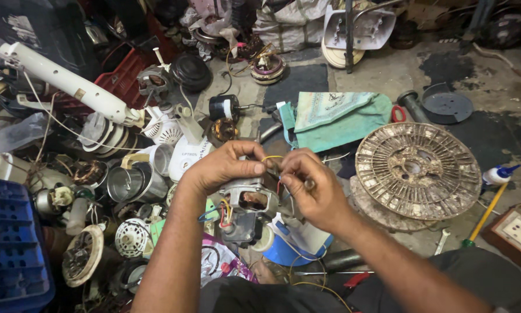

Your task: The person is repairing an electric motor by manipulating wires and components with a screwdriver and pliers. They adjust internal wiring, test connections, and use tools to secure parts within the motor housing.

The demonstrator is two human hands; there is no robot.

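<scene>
Your left hand [222, 165] and right hand [309, 185] meet over the motor [249, 203], which sits just below your fingers, near you at the scene's centre. Both hands pinch the yellow wire [272, 157] that arches between the fingertips, thumbs pressed against forefingers. To the right lies a rusty grille [418, 169]; beyond your hands, a green cloth [335, 119].

Stained grey concrete floor [492, 87] under heaped fan parts, dark mats [306, 78], dim workshop light.
</scene>
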